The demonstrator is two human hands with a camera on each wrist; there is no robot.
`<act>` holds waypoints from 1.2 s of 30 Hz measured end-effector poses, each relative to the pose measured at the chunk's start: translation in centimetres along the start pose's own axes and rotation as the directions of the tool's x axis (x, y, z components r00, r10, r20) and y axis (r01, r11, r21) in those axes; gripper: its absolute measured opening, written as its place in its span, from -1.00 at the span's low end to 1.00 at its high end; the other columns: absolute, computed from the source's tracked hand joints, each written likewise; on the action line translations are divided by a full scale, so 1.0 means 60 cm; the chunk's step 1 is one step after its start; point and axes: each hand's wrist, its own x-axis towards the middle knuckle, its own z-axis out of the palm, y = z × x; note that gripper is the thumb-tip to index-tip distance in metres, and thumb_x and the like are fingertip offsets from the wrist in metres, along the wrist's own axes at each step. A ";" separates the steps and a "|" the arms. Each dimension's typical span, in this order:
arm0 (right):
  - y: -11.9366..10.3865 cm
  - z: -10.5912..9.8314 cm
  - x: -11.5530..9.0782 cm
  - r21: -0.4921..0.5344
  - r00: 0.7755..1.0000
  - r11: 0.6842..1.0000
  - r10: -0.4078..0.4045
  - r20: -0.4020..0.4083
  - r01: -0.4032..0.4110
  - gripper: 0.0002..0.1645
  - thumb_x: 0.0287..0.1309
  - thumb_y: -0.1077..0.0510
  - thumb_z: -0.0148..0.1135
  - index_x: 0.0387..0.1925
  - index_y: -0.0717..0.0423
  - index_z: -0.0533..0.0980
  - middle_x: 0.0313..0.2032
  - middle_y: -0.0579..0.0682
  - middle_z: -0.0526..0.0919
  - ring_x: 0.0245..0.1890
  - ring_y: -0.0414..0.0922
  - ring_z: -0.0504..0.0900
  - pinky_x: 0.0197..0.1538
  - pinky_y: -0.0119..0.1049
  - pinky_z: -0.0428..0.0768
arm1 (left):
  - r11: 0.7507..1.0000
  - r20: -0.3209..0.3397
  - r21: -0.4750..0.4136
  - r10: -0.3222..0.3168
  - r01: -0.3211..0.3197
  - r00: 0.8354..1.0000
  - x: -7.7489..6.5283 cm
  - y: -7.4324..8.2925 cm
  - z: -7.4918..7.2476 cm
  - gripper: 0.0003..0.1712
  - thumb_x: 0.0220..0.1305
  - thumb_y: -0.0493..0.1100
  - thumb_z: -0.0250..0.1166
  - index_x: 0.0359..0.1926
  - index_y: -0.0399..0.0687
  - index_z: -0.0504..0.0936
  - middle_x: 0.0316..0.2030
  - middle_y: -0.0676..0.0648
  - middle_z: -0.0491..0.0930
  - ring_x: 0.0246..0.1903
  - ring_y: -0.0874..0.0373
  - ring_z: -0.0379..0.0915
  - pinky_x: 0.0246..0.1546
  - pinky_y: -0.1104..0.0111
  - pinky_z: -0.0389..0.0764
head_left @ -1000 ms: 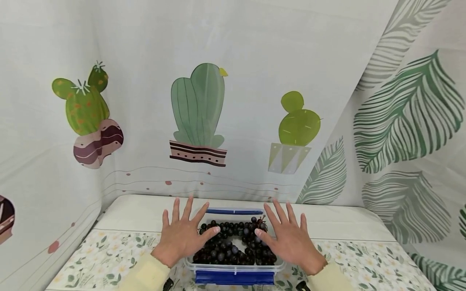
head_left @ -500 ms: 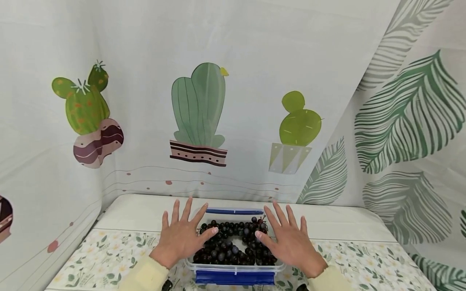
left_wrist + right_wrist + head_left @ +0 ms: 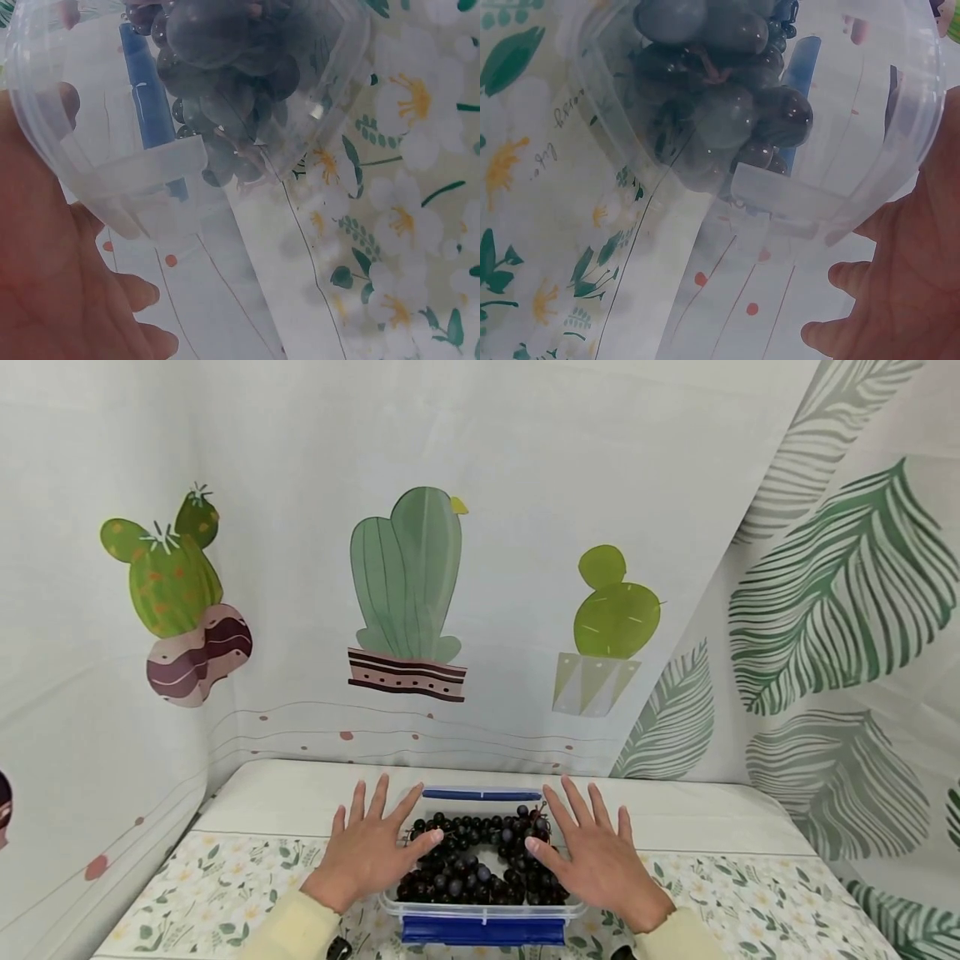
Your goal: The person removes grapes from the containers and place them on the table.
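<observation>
Person's L hand [image 3: 367, 857] is hanging by the L edge of a clear plastic box [image 3: 483, 911], back facing up, fingers spreading far apart, thumb poking in over the grapes [image 3: 455, 888]. L grip is looking wide. R hand [image 3: 604, 862] is doing the same at the R edge: fingers fanning out, thumb pointing in over the grapes, grip looking wide too. Can't tell if either hand is touching the box. Both hands are sticking out of pale yellow sleeves [image 3: 296, 928].

Grapes are lying in the box, btwn the hands. They're looking very dark, almost black, & making a ring w/ a bare spot in the mid, where the box bottom is showing. In the R wrist view, a red stem [image 3: 715, 73] is showing btwn some grapes, thru the clear wall.

Box is sitting on the bench [image 3: 300, 793], w/ a blue clip [image 3: 483, 932] hanging on the near side & a blue strip [image 3: 482, 795] showing at the far side. A flowery cloth [image 3: 217, 893] is covering the near part of the bench, w/ white petals, yellow mids & green leaves. Behind, a white cloth [image 3: 517, 460] is hanging w/ 3 big potted cactus drawings [image 3: 408, 585]. Big leaf drawings [image 3: 840, 602] are showing on the R.
</observation>
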 end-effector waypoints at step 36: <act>0.008 -0.006 -0.006 -0.001 0.998 0.999 -0.054 0.021 0.054 -0.02 0.44 -0.50 -0.02 0.67 -0.15 0.08 0.69 0.10 -0.07 0.65 0.41 -0.18 0.49 0.62 -0.05 | 0.763 0.145 -0.641 0.012 0.085 0.989 0.009 -0.033 0.044 -0.26 0.67 0.17 -0.03 0.66 0.57 -0.18 -0.70 0.05 0.20 -0.71 0.15 0.01 -0.66 0.26 0.29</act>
